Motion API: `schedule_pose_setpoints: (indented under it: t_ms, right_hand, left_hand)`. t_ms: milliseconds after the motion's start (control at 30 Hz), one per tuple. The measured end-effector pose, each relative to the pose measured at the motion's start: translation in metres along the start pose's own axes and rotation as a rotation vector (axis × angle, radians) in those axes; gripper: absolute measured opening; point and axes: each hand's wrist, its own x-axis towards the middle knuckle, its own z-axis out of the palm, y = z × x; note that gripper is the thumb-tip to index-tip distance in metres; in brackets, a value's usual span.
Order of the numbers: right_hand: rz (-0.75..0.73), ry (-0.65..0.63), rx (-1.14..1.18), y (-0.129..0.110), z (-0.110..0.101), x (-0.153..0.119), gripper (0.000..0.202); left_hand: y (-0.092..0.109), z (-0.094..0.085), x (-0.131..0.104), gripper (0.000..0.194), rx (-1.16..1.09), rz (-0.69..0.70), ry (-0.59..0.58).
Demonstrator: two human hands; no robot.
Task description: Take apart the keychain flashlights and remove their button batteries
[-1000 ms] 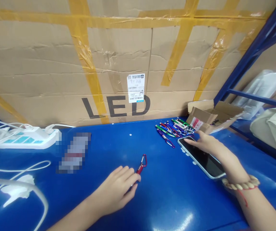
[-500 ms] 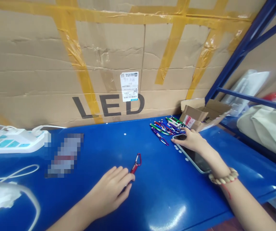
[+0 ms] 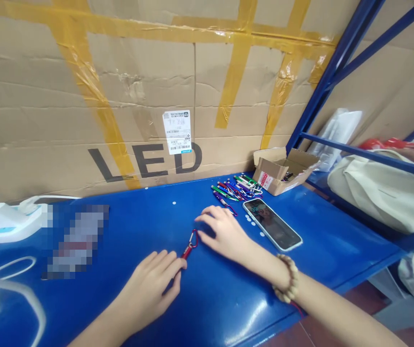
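My left hand (image 3: 160, 279) is closed with thumb and fingers on a small red keychain flashlight (image 3: 186, 252), whose carabiner clip (image 3: 194, 238) points away from me. Fingers apart, my right hand (image 3: 223, 230) is beside that clip and holds nothing. Its thumb comes close to the clip's loop; whether they touch I cannot tell. Behind the right hand, several similar keychain flashlights (image 3: 234, 189) in green, red, blue and purple lie in a loose bunch. A phone (image 3: 274, 224) with a light-coloured case lies face up to the right.
An opened cardboard box (image 3: 277, 180) stands at the back right of the blue table (image 3: 127, 217). Behind rises a large taped carton (image 3: 138, 96) marked LED. A white power strip (image 3: 10, 221) and cables are on the left, near a blurred-out flat item (image 3: 79, 241). A blue frame (image 3: 322, 96) borders the right.
My right hand has let go of the phone and moved left and nearer, to the red flashlight's clip. My left hand keeps its hold on the flashlight. The view has turned slightly right.
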Motion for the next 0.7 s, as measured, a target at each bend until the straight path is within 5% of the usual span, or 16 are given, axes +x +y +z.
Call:
schedule_pose_setpoints:
  t_ms: [167,500,700]
  right_hand:
    - [-0.108,-0.074,-0.019,-0.024,0.008,0.003,0.018]
    - [-0.174,-0.117,0.023,-0.017,0.01,0.006,0.016]
    - [-0.152,-0.129,0.143,-0.018,0.005,-0.004,0.019]
  left_hand:
    - [-0.001,0.002,-0.001,0.024,0.0,-0.006,-0.012]
    - [-0.007,-0.002,0.002,0.019,0.027,0.022,0.111]
    - [-0.006,-0.006,0.006,0.017,-0.12,-0.134,0.237]
